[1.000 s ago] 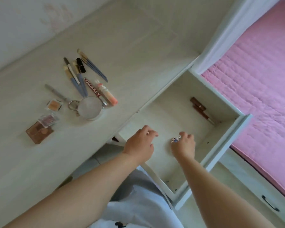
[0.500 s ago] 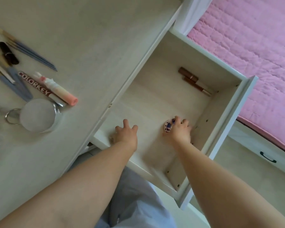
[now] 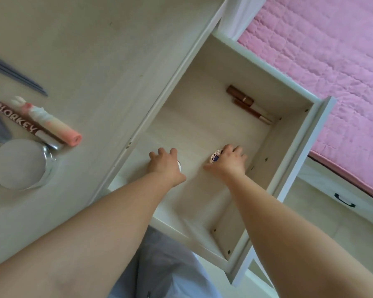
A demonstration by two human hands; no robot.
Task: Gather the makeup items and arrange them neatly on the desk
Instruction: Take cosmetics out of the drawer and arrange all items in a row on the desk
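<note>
A pale wooden desk [image 3: 91, 50] beside a pink quilted bed [image 3: 332, 61], its drawer [image 3: 297, 160] pulled open.

In the drawer's far corner we see two brown makeup tubes [image 3: 249, 105] lying side by side against the wall. Our right hand [image 3: 228, 163] curls round a small patterned round case [image 3: 216, 156] on the drawer floor; our left hand [image 3: 165, 165] covers a small white item [image 3: 179, 165], grip unclear. At the desk's left edge lie a round mirror [image 3: 19, 163], a pink tube [image 3: 52, 123] and a COLORKEY tube [image 3: 15, 119].
</note>
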